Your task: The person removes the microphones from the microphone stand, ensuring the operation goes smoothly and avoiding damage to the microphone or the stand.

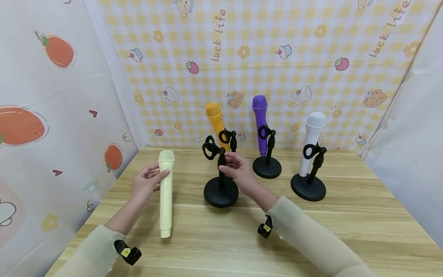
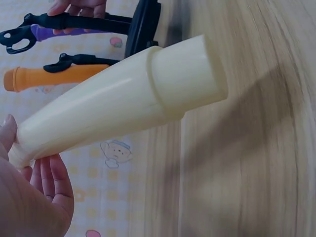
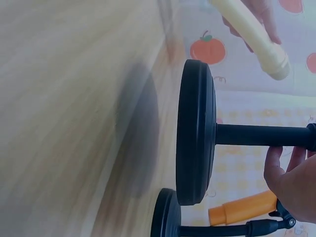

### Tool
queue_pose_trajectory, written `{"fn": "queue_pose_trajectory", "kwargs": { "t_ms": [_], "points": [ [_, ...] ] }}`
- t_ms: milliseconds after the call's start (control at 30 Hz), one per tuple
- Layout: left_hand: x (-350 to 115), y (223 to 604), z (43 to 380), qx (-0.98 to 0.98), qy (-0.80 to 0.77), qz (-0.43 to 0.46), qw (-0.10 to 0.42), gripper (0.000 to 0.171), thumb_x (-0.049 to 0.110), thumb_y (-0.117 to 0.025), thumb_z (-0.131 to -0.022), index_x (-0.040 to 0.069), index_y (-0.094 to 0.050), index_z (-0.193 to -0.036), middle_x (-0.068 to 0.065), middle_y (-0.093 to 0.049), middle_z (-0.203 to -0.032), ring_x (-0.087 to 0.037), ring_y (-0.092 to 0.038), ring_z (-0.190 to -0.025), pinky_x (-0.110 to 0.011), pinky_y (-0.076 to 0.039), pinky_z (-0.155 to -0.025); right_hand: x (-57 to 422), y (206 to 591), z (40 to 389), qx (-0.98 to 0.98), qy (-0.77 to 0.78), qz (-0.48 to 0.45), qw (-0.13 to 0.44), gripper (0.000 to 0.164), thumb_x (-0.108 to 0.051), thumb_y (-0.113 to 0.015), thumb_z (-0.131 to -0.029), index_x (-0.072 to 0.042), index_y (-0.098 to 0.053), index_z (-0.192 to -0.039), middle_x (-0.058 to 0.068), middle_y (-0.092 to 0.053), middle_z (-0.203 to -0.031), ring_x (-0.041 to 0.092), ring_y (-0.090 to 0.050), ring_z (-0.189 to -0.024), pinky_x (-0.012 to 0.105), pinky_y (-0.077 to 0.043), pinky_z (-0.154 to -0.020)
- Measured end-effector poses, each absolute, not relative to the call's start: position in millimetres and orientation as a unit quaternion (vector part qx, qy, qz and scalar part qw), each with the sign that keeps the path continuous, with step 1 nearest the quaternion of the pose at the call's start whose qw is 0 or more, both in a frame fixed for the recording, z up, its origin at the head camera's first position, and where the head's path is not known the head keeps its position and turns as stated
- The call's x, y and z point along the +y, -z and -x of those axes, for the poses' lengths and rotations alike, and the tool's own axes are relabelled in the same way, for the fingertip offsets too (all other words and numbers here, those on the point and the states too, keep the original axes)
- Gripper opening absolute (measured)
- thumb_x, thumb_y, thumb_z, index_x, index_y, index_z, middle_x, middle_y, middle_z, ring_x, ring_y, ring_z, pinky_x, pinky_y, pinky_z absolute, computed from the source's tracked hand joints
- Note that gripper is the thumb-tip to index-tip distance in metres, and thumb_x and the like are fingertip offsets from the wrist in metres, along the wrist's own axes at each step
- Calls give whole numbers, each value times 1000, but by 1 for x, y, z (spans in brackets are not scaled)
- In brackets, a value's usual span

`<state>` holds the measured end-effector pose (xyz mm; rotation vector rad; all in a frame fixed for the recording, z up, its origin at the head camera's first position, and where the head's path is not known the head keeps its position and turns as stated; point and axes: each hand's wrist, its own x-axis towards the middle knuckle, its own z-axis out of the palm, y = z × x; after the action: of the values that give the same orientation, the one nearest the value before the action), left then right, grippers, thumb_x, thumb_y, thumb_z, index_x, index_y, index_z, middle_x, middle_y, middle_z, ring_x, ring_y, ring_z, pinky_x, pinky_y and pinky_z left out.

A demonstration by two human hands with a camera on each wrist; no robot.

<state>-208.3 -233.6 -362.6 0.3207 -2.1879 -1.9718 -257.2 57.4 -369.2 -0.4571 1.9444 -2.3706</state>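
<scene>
the left hand (image 1: 147,181) pinches a pale yellow microphone (image 1: 166,204) near its head: glossy, smooth, tapering barrel, narrower stepped end, finely textured top. the right hand (image 1: 240,173) grips the post of a black stand (image 1: 220,193) with a thick round base and ring-shaped clip. beyond that hand lean an orange microphone (image 1: 216,118) and a purple microphone (image 1: 260,115).
</scene>
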Motion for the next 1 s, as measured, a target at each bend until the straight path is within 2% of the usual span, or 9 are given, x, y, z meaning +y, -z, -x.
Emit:
{"fn": "queue_pose_trajectory", "kwargs": {
  "t_ms": [233, 533, 767, 1000],
  "points": [
    [-252, 364, 203, -754, 640, -114, 89, 58, 28, -80, -83, 2, -54, -127, 14, -64, -84, -2, -62, -73, -23, -54, -64, 43, 365, 259, 626, 764, 153, 25, 41, 5, -68, -87, 0, -57, -126, 7, -58, -106, 17, -59, -90, 31, -55, -76],
    [-270, 366, 200, -780, 608, -121, 86, 62, 30, -80, -83, 0, -53, -129, 14, -63, -84, -2, -62, -72, -25, -54, -62, 26, 362, 265, 624, 765, 154, 32, 43, 3, -70, -87, -3, -58, -128, 8, -58, -106, 17, -60, -88, 39, -56, -81],
    [-286, 368, 196, -797, 585, -118, 87, 64, 33, -79, -83, -2, -52, -129, 14, -62, -86, -2, -62, -74, -26, -55, -62, 12, 356, 269, 622, 766, 158, 36, 44, 2, -71, -87, -6, -59, -128, 8, -60, -106, 18, -63, -92, 39, -55, -82],
    [-300, 372, 193, -795, 588, -136, 54, 67, 31, -80, -82, -3, -51, -132, 16, -63, -84, -4, -62, -71, -27, -55, -63, -2, 355, 274, 627, 762, 156, 42, 43, -1, -72, -87, -8, -60, -127, 8, -60, -108, 19, -63, -96, 38, -55, -82]
  ]
}}
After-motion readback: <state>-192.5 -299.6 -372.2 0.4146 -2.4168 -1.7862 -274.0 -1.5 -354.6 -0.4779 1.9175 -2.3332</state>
